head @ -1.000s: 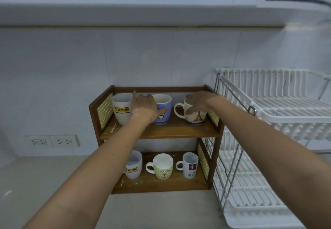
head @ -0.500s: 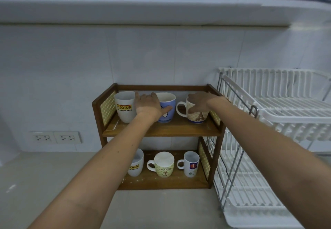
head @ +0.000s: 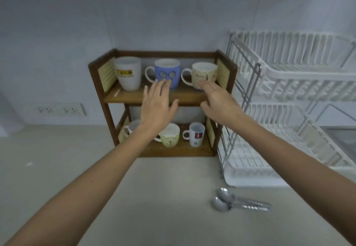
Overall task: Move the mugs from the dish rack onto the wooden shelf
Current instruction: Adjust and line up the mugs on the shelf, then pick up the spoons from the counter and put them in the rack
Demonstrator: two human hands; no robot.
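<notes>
The two-tier wooden shelf (head: 134, 97) stands against the tiled wall. On its top board stand a white mug with a yellow label (head: 128, 72), a blue mug (head: 167, 68) and a cream patterned mug (head: 204, 73). The bottom board holds a green patterned mug (head: 170, 135), a small white mug (head: 196, 133) and another white mug (head: 130, 127), partly hidden by my left arm. My left hand (head: 157, 103) is open just in front of the blue mug, holding nothing. Just below the cream mug hovers my right hand (head: 218, 101), open and empty too. No mugs show in the white dish rack (head: 289, 84).
Two metal spoons (head: 231, 201) lie on the beige counter in front of the rack's drip tray (head: 250, 176). Wall sockets (head: 59, 109) sit to the left of the shelf, just above the counter.
Both hands have let go of the blue and cream mugs and drawn back from the top board. The view has tilted down, showing the counter and spoons.
</notes>
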